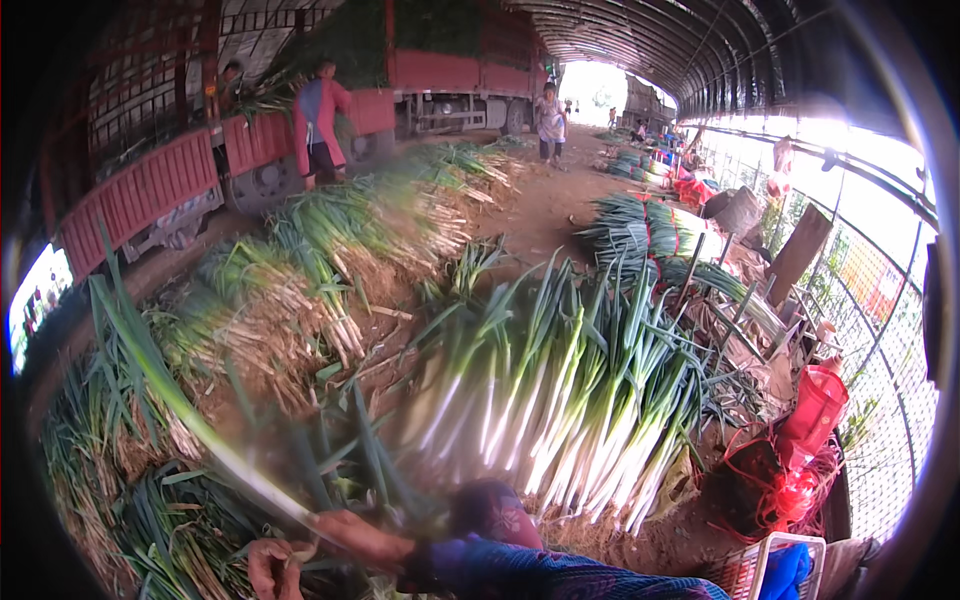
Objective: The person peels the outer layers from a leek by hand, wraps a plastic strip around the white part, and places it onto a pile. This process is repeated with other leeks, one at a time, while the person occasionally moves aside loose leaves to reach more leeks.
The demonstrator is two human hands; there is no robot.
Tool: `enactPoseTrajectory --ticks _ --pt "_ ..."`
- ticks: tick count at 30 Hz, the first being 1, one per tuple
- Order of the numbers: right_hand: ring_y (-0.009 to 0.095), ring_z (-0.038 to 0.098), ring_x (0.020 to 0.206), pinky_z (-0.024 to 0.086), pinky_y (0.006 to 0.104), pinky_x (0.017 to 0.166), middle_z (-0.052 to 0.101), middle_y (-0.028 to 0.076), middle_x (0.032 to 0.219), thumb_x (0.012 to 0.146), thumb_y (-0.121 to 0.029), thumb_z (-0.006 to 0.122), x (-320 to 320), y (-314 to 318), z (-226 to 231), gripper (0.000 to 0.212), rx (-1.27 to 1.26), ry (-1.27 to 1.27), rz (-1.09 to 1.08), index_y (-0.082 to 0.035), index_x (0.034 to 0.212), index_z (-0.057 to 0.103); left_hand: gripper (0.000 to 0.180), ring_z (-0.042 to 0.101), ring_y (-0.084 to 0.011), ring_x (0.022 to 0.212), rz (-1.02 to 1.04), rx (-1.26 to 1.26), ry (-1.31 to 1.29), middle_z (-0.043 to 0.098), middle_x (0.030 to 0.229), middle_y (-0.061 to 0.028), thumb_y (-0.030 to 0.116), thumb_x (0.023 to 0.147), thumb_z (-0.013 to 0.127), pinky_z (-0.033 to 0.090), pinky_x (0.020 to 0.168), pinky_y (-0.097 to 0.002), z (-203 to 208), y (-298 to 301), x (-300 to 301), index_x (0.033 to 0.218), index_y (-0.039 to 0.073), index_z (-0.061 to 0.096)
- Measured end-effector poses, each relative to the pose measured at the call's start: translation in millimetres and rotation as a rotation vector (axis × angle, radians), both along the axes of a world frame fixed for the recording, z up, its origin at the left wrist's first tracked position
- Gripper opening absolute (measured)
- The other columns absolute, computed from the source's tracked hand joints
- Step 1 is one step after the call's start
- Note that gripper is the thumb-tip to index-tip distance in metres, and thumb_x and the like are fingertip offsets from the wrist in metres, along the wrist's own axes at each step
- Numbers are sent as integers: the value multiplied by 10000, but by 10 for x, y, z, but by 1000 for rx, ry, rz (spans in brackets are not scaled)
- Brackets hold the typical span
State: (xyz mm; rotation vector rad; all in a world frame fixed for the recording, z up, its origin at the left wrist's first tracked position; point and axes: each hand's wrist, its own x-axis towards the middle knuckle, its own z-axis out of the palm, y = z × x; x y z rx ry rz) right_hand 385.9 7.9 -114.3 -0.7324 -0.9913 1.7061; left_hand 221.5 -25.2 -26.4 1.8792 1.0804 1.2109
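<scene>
A long green onion (235, 460) slants up to the left, its white end in my right hand (365, 540), whose fingers are closed round it. Just below that white end is my left hand (272, 568), fingers curled in a pinch; a thin pale strip shows between the hands, but I cannot tell what it is. Beyond my right arm lies a broad row of cleaned green onions (570, 390), white ends toward me. On my left are heaps of uncleaned green onions (290, 300) with brown, dirty ends.
A red-sided truck (150, 205) stands at the far left, with a person in red (322, 120) beside it. Another person (551, 122) is on the dirt path. Tied bundles (645, 225) lie far right. Near right are a red bucket (812, 415), red twine and a crate (745, 570).
</scene>
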Motion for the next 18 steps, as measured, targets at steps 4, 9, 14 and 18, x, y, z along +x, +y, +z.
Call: enactPoseTrajectory --ticks 4,9,14,18 --pt "43 319 550 244 224 486 376 -71 644 943 -541 455 -19 33 -93 470 51 -27 -72 -96 804 517 48 551 -191 886 -1 -168 -107 569 970 -82 79 939 543 432 858 -309 106 -214 -197 953 36 558" --pt "47 325 542 255 232 484 363 -70 635 962 -501 450 -17 100 -254 449 135 -125 -80 -85 801 503 256 524 -238 1101 295 -168 46 578 1173 -100 147 919 558 427 931 -355 391 -211 -347 1139 24 607" --pt "66 465 693 394 239 601 520 -24 787 988 -407 427 27 3 -71 395 130 -202 26 -47 970 591 414 448 -273 1246 233 -249 276 506 1323 -136 281 970 485 353 1044 -383 55 118 -384 1290 19 512" --pt "68 459 679 386 239 587 510 -27 777 985 -429 425 -119 -14 -97 412 233 -239 44 -51 980 590 447 505 -218 1137 67 -402 -630 506 1246 -106 374 968 485 370 974 -351 -179 416 -264 1288 64 457"
